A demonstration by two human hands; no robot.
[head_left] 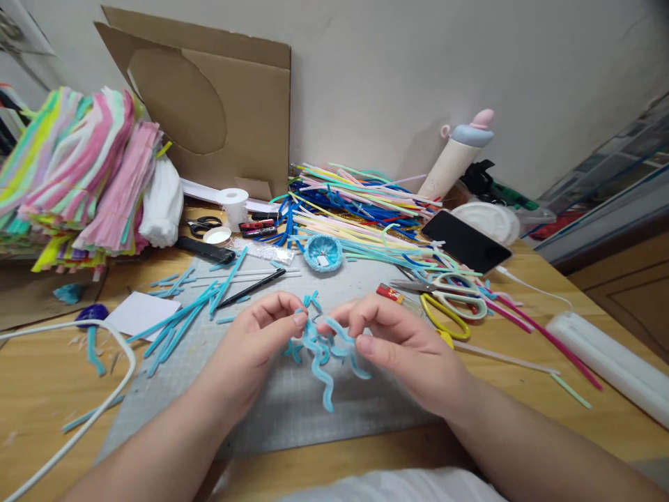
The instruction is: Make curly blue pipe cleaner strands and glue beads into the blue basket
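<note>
A cluster of wavy light-blue pipe cleaners (322, 369) is held up between both hands over the grey cutting mat (282, 425). My left hand (266, 335) pinches its upper left part between thumb and forefinger. With thumb and fingers closed, my right hand (397, 348) grips a curled strand on the right side. Some curled ends hang down below the fingers. Small blue pieces lie on the mat behind the cluster, partly hidden by it. Further back sits a round blue fuzzy bowl shape (323, 254) with a small white bit inside.
Straight blue pipe cleaners (182, 321) and a black pen (251, 288) lie left. Scissors (444, 287), yellow-handled scissors (444, 317) and a phone (466, 240) are right. Coloured stems (360, 230), a bottle (454, 157) and cardboard (251, 111) stand or lie behind. A white cable (125, 362) loops at left.
</note>
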